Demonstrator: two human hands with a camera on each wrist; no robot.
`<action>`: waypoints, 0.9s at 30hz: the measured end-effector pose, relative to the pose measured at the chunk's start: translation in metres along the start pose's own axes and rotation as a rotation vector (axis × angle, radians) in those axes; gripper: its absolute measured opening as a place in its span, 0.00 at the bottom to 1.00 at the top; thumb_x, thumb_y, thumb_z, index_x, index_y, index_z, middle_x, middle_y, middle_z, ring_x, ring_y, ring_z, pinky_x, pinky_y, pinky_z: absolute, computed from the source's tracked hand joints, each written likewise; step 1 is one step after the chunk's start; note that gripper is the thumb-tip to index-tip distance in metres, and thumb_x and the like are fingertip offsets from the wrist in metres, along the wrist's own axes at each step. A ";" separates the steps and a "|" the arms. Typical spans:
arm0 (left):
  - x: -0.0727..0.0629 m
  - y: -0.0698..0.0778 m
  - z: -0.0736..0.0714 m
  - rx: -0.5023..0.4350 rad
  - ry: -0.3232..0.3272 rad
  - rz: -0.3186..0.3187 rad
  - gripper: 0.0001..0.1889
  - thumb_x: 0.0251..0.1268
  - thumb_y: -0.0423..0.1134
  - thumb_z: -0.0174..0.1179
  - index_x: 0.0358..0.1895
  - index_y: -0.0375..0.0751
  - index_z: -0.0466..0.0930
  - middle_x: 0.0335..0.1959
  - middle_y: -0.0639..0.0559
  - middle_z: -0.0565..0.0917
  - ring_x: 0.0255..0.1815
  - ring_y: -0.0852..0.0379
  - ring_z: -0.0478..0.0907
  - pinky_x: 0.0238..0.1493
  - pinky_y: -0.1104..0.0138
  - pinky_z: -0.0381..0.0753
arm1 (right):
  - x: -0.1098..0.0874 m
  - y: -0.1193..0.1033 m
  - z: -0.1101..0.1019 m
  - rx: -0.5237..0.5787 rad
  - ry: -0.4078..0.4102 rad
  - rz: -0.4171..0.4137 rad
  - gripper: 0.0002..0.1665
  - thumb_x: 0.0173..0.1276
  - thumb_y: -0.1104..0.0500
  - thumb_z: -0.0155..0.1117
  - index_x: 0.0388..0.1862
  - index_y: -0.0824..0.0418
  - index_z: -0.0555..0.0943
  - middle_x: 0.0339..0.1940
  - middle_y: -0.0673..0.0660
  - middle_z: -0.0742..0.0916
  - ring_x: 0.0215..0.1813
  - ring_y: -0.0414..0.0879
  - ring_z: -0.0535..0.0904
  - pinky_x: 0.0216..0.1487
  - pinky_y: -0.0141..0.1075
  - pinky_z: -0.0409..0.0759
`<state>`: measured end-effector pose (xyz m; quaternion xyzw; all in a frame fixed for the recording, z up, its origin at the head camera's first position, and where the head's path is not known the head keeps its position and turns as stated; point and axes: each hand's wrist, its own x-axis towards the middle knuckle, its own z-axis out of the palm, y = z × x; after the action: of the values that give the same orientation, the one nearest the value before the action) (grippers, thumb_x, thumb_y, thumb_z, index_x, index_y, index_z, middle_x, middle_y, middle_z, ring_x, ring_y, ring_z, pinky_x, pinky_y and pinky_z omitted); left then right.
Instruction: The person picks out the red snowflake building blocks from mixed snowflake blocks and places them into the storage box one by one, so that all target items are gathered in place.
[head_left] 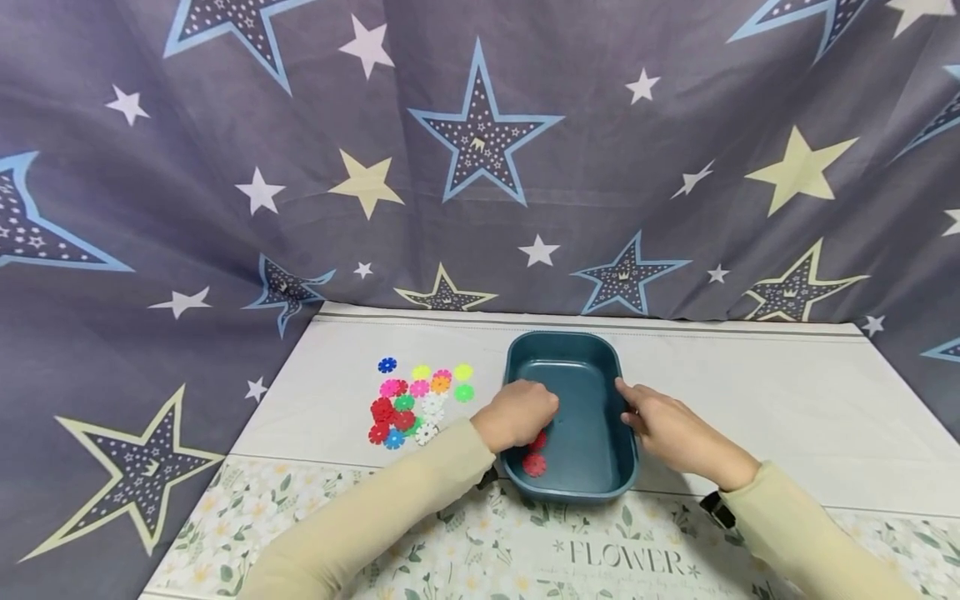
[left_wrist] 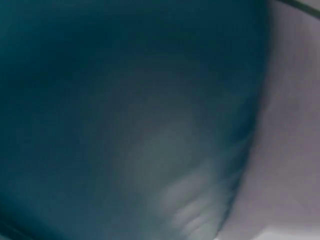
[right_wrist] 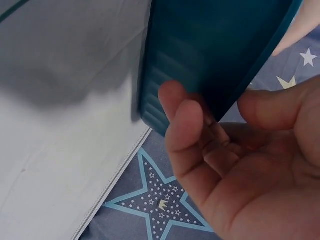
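Observation:
A dark teal tub with rounded corners stands on the table. My left hand reaches over its left rim, back of the hand up and fingers curled down inside. Two red snowflake discs show in the tub just below that hand; I cannot tell whether the hidden fingers hold more. The left wrist view is filled by the blurred tub wall. My right hand grips the tub's right side, thumb at the rim and fingers against the outer wall.
Left of the tub lies a loose pile of snowflake discs in red, pink, green, white, blue, orange and yellow. A white tablecloth with a flowered front band covers the table. A grey star-printed curtain hangs behind.

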<state>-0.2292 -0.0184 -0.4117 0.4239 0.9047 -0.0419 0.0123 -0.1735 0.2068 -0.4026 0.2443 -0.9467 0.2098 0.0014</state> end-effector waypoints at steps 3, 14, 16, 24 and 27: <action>0.000 0.002 -0.001 0.048 0.017 -0.001 0.15 0.57 0.29 0.60 0.15 0.48 0.74 0.14 0.56 0.72 0.21 0.58 0.68 0.31 0.66 0.73 | 0.001 -0.001 -0.001 0.004 0.004 -0.004 0.28 0.69 0.67 0.55 0.65 0.78 0.63 0.30 0.50 0.75 0.27 0.40 0.67 0.29 0.36 0.67; -0.049 -0.041 -0.043 -0.209 0.277 -0.065 0.12 0.52 0.33 0.69 0.42 0.44 0.82 0.36 0.54 0.83 0.39 0.58 0.73 0.40 0.67 0.74 | -0.001 0.001 0.000 -0.001 -0.004 0.004 0.28 0.69 0.67 0.54 0.65 0.77 0.63 0.27 0.49 0.73 0.27 0.41 0.66 0.30 0.37 0.66; -0.066 -0.057 -0.045 -0.247 0.298 -0.127 0.13 0.52 0.33 0.70 0.42 0.44 0.82 0.34 0.54 0.82 0.38 0.58 0.73 0.39 0.67 0.74 | -0.002 0.001 0.000 -0.001 -0.009 0.014 0.28 0.69 0.67 0.54 0.66 0.77 0.63 0.27 0.48 0.72 0.27 0.41 0.66 0.31 0.37 0.66; -0.128 -0.109 0.000 -0.273 0.127 -0.351 0.13 0.52 0.35 0.71 0.42 0.40 0.83 0.33 0.50 0.81 0.37 0.52 0.73 0.38 0.59 0.74 | -0.003 0.001 0.001 0.000 -0.001 0.006 0.28 0.69 0.67 0.55 0.65 0.78 0.63 0.31 0.50 0.76 0.28 0.41 0.67 0.31 0.37 0.67; -0.149 -0.123 0.021 -0.261 0.073 -0.434 0.14 0.52 0.37 0.71 0.43 0.41 0.83 0.35 0.49 0.80 0.38 0.50 0.72 0.40 0.57 0.74 | -0.001 0.001 0.003 -0.003 0.002 -0.004 0.28 0.69 0.67 0.55 0.65 0.78 0.63 0.36 0.55 0.79 0.30 0.42 0.70 0.32 0.38 0.68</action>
<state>-0.2285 -0.2122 -0.4158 0.2157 0.9721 0.0888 0.0250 -0.1726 0.2069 -0.4055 0.2459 -0.9465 0.2088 0.0031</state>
